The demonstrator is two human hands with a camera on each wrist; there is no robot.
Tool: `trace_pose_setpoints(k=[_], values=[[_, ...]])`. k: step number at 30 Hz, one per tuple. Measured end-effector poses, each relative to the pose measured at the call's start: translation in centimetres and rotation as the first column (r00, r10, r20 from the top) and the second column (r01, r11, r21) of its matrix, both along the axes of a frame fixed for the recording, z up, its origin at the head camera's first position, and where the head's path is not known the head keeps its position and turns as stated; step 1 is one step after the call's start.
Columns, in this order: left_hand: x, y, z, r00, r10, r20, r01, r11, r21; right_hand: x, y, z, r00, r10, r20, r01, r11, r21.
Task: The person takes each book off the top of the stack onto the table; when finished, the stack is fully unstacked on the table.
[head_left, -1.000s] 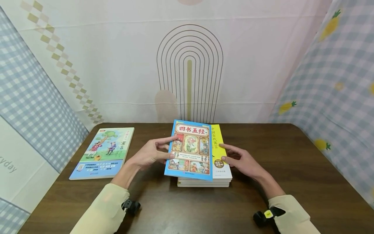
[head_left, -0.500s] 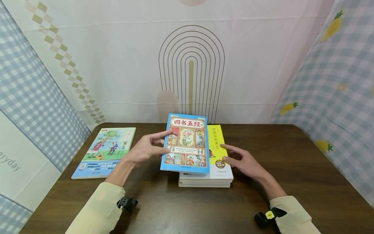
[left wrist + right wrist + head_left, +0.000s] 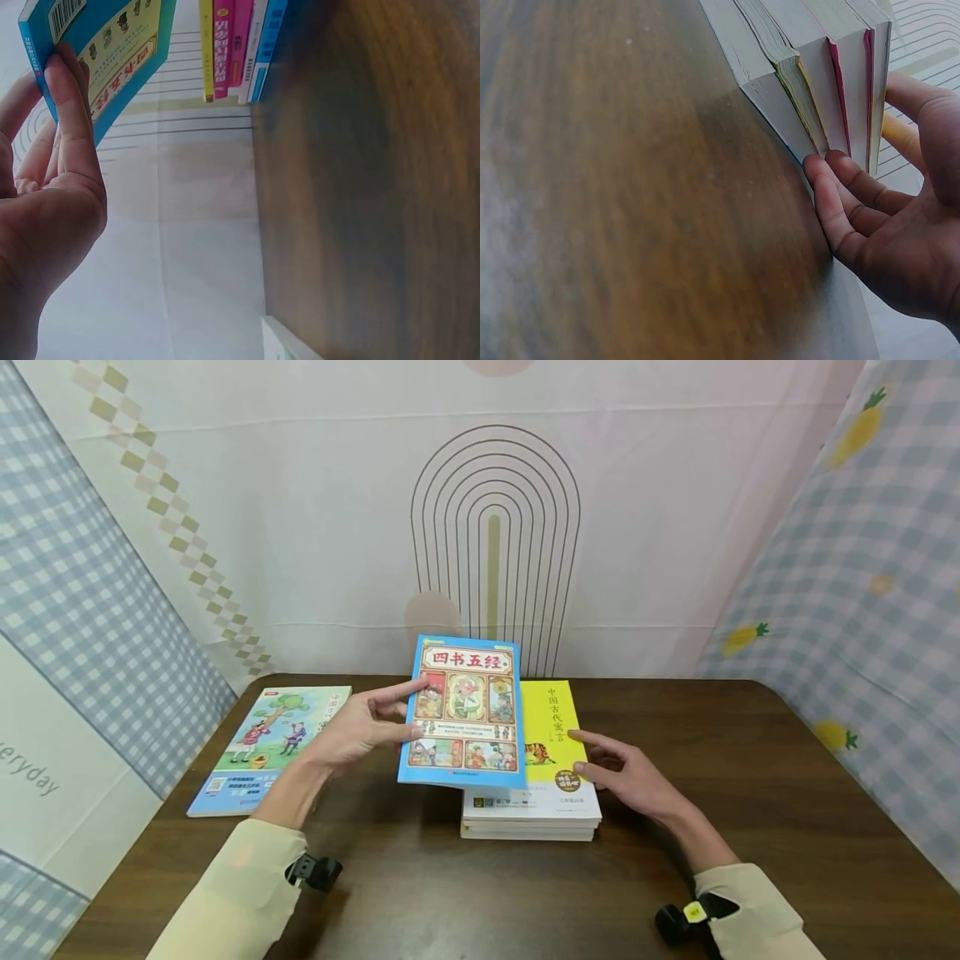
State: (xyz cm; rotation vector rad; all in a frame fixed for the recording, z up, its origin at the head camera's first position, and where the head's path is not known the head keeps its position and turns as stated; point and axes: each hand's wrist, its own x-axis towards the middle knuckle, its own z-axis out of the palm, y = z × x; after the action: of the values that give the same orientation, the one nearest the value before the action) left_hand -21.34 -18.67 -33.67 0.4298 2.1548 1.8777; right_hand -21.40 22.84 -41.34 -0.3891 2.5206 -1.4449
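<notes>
My left hand (image 3: 352, 735) pinches the left edge of a blue-framed comic-style book (image 3: 468, 710), thumb on its front cover and other fingers behind. The book is raised and slightly tilted over the left part of a book stack (image 3: 529, 835). In the left wrist view the back cover of the blue book (image 3: 124, 56) shows a barcode. My right hand (image 3: 630, 781) touches the right side of the stack, whose top is a yellow-and-white book (image 3: 551, 727) with a tiger picture. In the right wrist view, loosely bent fingers (image 3: 862, 195) rest against the page edges.
Flat on the left of the dark wooden table (image 3: 420, 893) lies a picture book (image 3: 258, 752) with a tree and children on its cover, partly behind my left forearm. A patterned curtain (image 3: 337, 527) hangs behind the table. Checked cloth (image 3: 817, 610) hangs at the right.
My left hand has moved the blue book up and to the left, uncovering more of the yellow-and-white book. The right hand stays at the stack's side.
</notes>
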Motion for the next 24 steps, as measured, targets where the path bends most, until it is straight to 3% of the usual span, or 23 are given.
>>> trace_pose_setpoints(k=[24], values=[[0.2,-4.0,0.8,0.995,0.091,-0.037,-0.094,0.991,-0.09,0.1,0.1,0.4,1.0,0.013,-0.006,-0.013,1.0,0.0]])
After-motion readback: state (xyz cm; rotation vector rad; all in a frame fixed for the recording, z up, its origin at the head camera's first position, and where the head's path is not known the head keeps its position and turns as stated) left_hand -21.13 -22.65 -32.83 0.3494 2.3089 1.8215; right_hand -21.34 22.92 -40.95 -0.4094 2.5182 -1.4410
